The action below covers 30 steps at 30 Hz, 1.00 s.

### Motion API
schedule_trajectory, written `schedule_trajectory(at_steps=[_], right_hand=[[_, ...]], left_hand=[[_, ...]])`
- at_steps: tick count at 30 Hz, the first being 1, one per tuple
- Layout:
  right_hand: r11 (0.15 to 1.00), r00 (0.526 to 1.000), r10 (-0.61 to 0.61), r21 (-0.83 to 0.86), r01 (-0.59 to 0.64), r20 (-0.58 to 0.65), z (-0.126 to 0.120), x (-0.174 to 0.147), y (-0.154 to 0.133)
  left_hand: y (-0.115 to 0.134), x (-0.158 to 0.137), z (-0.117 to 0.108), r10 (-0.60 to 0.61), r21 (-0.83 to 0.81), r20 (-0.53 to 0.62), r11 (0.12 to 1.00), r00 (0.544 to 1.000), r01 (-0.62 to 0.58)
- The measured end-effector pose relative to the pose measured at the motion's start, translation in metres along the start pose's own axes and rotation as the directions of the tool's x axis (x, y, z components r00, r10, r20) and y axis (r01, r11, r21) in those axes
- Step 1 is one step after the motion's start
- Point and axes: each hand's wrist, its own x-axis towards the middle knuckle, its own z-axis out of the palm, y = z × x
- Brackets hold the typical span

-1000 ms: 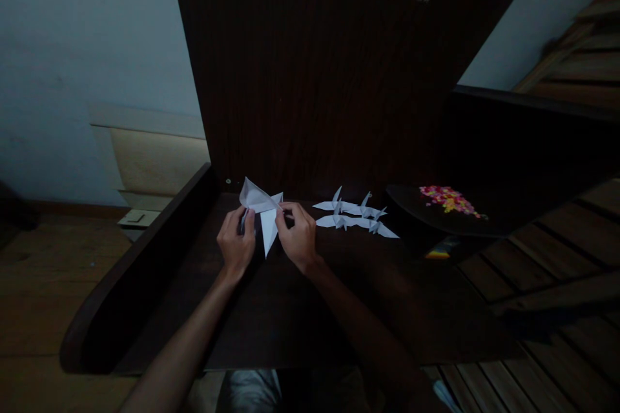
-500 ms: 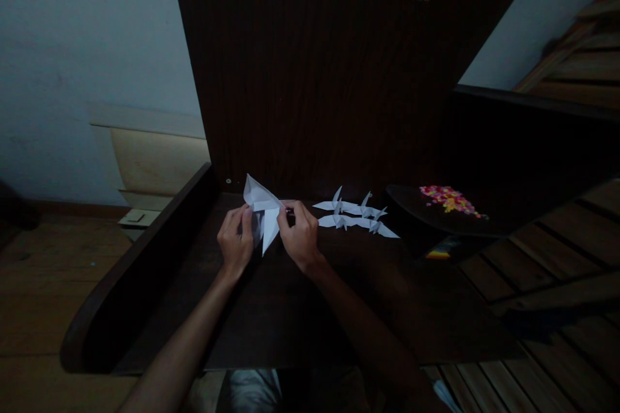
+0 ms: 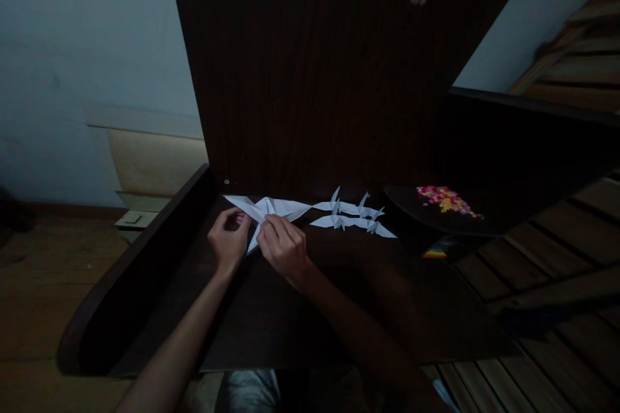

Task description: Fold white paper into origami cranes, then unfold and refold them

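Observation:
A partly folded sheet of white origami paper lies between my hands on the dark wooden desk, its pointed flaps spread left, right and toward me. My left hand curls around the paper's left side, thumb and fingers closed on its edge. With fingers pinched together, my right hand grips the lower middle of the paper. Just right of it sit several small white folded paper cranes, joined in two rows with raised points. The right tip of the held paper comes close to the upper row.
A heap of small pink, red and yellow pieces lies on a dark raised shelf at the right. The desk has a raised left side board and a tall dark back panel.
The paper has gone from upright and folded over to spread lower and wider, with flaps pointing left and right. My right hand has moved left and slightly down along it.

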Motion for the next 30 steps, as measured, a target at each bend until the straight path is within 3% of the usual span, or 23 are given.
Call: schedule_trajectory(at_steps=[5,11,18,23,30], right_hand=[[0.998,0.998,-0.06,-0.001,0.06,-0.032,0.003,-0.002,-0.005],[0.98,0.985,0.171,0.096,-0.172,0.022,0.006,0.008,0.004],[0.865,0.887,0.432,0.205,-0.458,0.162,0.002,0.029,0.036],[0.737,0.813,0.45,0.36,-0.572,0.37,-0.006,0.044,0.065],[0.634,0.773,0.446,0.451,-0.629,0.451,-0.016,0.056,0.09]], left_hand=[[0.001,0.004,-0.001,-0.142,-0.112,0.047,0.983,0.989,0.146],[0.006,0.002,-0.001,-0.107,-0.1,0.079,0.988,0.991,0.114],[0.004,0.001,0.001,-0.125,-0.118,0.25,0.98,0.96,0.158],[0.004,0.004,0.0,-0.114,-0.21,0.373,0.956,0.921,0.203],[-0.001,0.006,-0.001,-0.181,-0.249,0.478,0.91,0.859,0.33]])
